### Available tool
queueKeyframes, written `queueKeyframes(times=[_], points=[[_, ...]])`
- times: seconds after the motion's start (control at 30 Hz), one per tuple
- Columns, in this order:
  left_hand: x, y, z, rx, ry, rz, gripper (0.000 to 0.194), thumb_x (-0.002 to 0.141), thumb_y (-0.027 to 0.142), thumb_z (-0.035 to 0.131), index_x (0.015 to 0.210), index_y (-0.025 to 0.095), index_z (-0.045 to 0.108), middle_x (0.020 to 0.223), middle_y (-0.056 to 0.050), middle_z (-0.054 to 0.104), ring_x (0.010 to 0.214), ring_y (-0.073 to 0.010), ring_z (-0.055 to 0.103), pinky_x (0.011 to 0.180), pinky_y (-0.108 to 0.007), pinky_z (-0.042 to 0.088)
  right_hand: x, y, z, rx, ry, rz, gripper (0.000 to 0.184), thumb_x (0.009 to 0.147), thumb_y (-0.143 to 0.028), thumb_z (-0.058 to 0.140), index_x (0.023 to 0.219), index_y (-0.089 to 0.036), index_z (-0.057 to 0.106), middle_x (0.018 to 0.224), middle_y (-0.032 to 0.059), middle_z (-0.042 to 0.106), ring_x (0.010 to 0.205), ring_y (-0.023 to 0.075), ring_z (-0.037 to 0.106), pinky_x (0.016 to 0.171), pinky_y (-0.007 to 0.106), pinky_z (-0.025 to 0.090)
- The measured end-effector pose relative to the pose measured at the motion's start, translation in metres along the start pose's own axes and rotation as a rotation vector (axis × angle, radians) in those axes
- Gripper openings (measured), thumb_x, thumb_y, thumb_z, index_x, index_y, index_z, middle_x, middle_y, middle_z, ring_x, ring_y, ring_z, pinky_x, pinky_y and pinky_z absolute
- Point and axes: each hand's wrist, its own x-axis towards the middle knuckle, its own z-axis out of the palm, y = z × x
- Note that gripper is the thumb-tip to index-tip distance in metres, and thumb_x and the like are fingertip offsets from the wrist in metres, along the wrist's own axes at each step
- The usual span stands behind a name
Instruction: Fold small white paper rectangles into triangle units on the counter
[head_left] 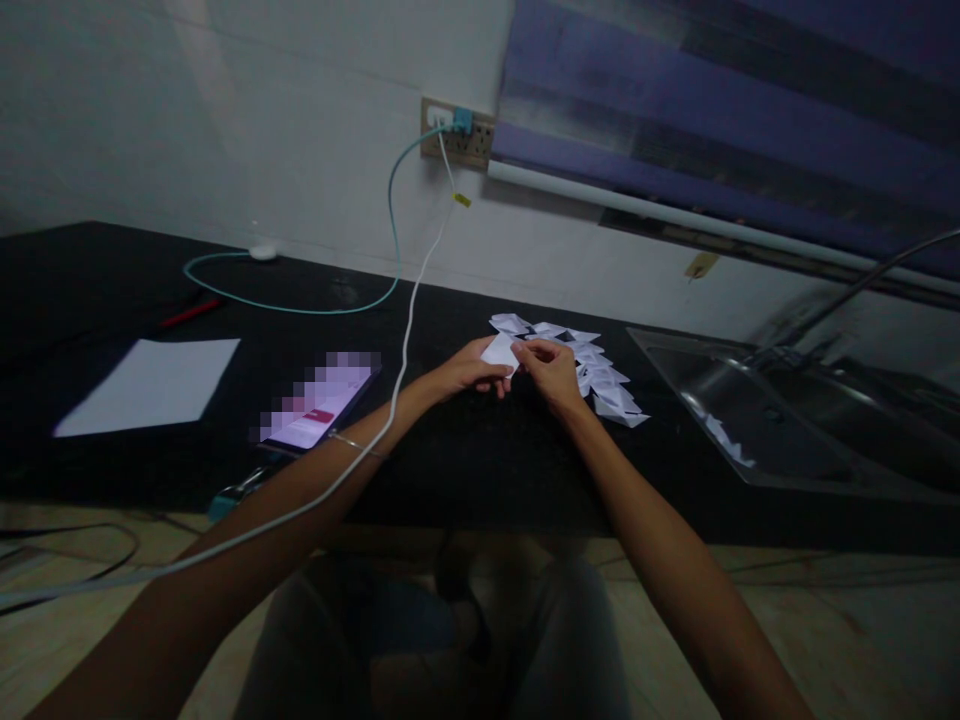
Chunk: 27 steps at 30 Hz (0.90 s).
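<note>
A small piece of folded white paper (499, 352) is held up over the dark counter between both hands. My left hand (474, 370) grips it from the left, thumb in front and fingers curled behind. My right hand (551, 368) pinches its right edge with thumb and forefinger. Just behind and to the right of that hand lie several folded white paper pieces (611, 385) set out in rows, partly hidden by it. Fine folds on the held paper are too small to make out.
On the left lie a white paper stack (154, 385), a lit phone (322, 405) and a red pen (191, 312). A white cable (409, 330) runs from the wall socket (480, 140) across my left forearm. A steel sink (757, 420) is at right.
</note>
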Motion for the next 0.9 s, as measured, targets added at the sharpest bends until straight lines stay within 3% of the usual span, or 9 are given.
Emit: queueKeyframes(times=[0.2,0.3,0.43,0.5,0.6,0.8,0.9], points=[[0.006,-0.004,-0.005,-0.086,0.011,0.063,0.058,0.074,0.025,0.076,0.125,0.014,0.051,0.069,-0.005,0.072,0.056,-0.0182,0.071,0.043,-0.022,0.032,-0.003,-0.013,-0.005,0.031,-0.083,-0.013,0.037,0.08,-0.05,0.079,0.108,-0.026,0.077,0.079,0.0017,0.072,0.071,0.0182,0.064,0.072,0.036,0.053],[0.007,-0.004,-0.005,-0.096,0.086,0.064,0.067,0.079,0.027,0.073,0.139,0.015,0.043,0.072,-0.004,0.073,0.055,-0.0165,0.07,0.043,-0.022,0.036,-0.002,-0.013,-0.01,0.047,-0.073,-0.025,0.033,0.081,-0.048,0.078,0.106,-0.026,0.079,0.085,0.0028,0.074,0.072,0.0179,0.064,0.074,0.036,0.054],[0.006,0.001,-0.005,-0.088,0.165,0.112,0.086,0.079,0.026,0.075,0.153,0.024,0.03,0.091,-0.006,0.077,0.061,-0.014,0.07,0.045,-0.021,0.038,0.002,-0.007,-0.014,0.12,0.016,-0.023,0.024,0.081,-0.043,0.078,0.098,-0.026,0.081,0.092,0.0037,0.075,0.072,0.0164,0.063,0.073,0.035,0.053],[0.004,0.003,-0.006,-0.049,0.174,0.143,0.075,0.076,0.026,0.077,0.144,0.024,0.045,0.099,-0.008,0.077,0.068,-0.0146,0.071,0.047,-0.021,0.041,0.003,-0.005,-0.015,0.164,0.04,-0.008,0.021,0.08,-0.04,0.08,0.095,-0.026,0.081,0.09,0.0033,0.075,0.07,0.0152,0.062,0.072,0.035,0.052],[0.002,0.003,-0.007,0.036,0.184,0.161,0.042,0.075,0.029,0.078,0.114,0.018,0.065,0.09,-0.008,0.075,0.071,-0.015,0.07,0.049,-0.022,0.043,0.003,-0.007,-0.015,0.222,0.033,0.066,0.02,0.076,-0.038,0.081,0.092,-0.025,0.081,0.087,0.003,0.074,0.067,0.0145,0.061,0.07,0.034,0.053],[0.003,0.001,-0.012,0.091,0.272,0.206,0.028,0.078,0.035,0.077,0.099,0.016,0.072,0.083,-0.008,0.075,0.072,-0.0152,0.069,0.05,-0.023,0.043,-0.001,-0.013,-0.014,0.282,-0.105,0.149,0.032,0.073,-0.044,0.084,0.1,-0.027,0.079,0.108,0.0055,0.075,0.087,0.0191,0.068,0.076,0.035,0.058],[0.003,0.001,-0.014,0.097,0.292,0.216,0.027,0.082,0.037,0.076,0.096,0.016,0.073,0.082,-0.009,0.074,0.073,-0.0151,0.069,0.049,-0.023,0.043,-0.002,-0.012,-0.013,0.265,-0.146,0.148,0.036,0.072,-0.047,0.087,0.102,-0.028,0.079,0.108,0.0049,0.074,0.086,0.0182,0.068,0.074,0.033,0.058]])
